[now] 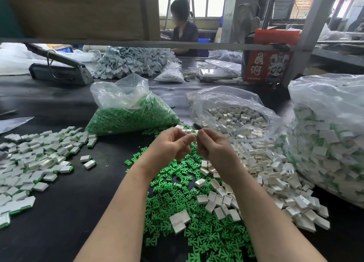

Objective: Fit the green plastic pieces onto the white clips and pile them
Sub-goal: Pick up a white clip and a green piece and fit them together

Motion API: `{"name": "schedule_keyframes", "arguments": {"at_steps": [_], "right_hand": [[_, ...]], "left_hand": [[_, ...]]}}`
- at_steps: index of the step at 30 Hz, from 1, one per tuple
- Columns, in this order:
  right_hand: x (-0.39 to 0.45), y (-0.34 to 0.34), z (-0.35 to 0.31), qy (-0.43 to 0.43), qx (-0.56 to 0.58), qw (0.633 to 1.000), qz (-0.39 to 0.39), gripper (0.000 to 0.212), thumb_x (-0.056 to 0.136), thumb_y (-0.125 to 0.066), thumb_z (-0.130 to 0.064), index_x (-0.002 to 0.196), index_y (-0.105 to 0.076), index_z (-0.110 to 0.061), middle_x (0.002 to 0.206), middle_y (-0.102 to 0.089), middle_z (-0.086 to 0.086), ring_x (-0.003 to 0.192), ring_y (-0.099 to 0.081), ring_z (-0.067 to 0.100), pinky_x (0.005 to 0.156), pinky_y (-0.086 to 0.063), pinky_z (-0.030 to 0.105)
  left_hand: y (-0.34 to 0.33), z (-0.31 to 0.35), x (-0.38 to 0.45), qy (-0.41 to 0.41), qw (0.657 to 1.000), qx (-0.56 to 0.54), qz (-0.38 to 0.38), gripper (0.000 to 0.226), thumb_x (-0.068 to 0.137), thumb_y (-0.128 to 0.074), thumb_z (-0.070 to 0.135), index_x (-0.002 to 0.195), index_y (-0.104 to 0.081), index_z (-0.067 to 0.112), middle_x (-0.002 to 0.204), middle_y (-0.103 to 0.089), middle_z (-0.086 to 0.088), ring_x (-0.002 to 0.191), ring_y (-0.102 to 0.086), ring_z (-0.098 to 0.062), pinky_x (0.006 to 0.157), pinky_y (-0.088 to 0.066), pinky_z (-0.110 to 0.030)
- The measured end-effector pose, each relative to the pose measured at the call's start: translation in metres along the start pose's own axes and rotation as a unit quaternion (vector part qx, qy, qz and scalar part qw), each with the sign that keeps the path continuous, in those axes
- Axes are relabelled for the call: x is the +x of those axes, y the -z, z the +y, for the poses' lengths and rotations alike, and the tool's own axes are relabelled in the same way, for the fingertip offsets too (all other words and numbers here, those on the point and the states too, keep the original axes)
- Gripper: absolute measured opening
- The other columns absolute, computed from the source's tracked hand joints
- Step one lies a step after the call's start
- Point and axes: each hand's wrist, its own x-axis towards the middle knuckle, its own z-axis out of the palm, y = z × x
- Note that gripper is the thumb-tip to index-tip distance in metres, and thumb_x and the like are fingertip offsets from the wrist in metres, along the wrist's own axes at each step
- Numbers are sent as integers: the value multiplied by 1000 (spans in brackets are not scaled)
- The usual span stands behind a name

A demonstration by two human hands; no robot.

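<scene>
Loose green pieces (177,198) cover the dark counter (78,212) at 6 o'clock. Above them, left hand (169,145) and right hand (213,147) each pinch one white clip (192,131) between curled fingertips. Finished pile (35,159) lies at 9 o'clock.

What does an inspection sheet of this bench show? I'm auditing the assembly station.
Surface: black table, mostly covered.
Job's things: loose green pieces; white clips; finished pile at left; bags of green pieces, clips, assembled parts.
Clutter: red carton, grey parts heap.
Hands: left hand and right hand pinch one clip together.
Cables: nothing seen.
Surroundings: another person seated beyond.
</scene>
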Motion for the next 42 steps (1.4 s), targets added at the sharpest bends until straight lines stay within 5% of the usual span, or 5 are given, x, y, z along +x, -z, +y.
{"name": "schedule_keyframes", "arguments": {"at_steps": [20,24,32,36,42], "right_hand": [[-1,-1,6,8,-266,963,37,44,105,-37,-27,68,-55,-12,58,-49,-3,54,-42,16,57,-36,40],[-1,1,7,13,-288,957,25,45,105,-36,-25,65,-52,-16,58,-49,-5,54,-42,10,55,-32,32],[1,-2,15,5,-258,965,50,48,105,-34,-22,64,-56,-8,64,-61,11,63,-55,31,64,-48,46],[-1,-6,18,15,-274,960,58,49,104,-32,-24,63,-57,-9,64,-61,8,62,-55,25,64,-48,48],[-2,-6,16,30,-260,964,51,54,95,-24,-42,61,-54,-13,62,-58,5,61,-54,23,62,-44,41]], "left_hand": [[-22,-14,0,-8,1000,21,-21,35,107,-38,22,101,-56,-8,73,-44,-3,67,-38,-13,67,-35,-29],[-22,-16,1,-11,999,36,-24,28,107,-37,20,85,-53,11,64,-40,9,58,-35,-6,57,-31,-23],[-29,-26,4,-2,999,4,-37,34,96,-38,38,90,-68,25,67,-56,13,63,-47,-5,63,-42,-20],[-29,-31,7,2,999,-16,-33,33,93,-40,40,100,-69,26,98,-74,3,100,-68,-16,90,-52,-29],[-33,-28,3,-9,998,-48,-43,32,102,-34,30,100,-64,22,84,-74,15,84,-68,4,72,-51,-11]]}}
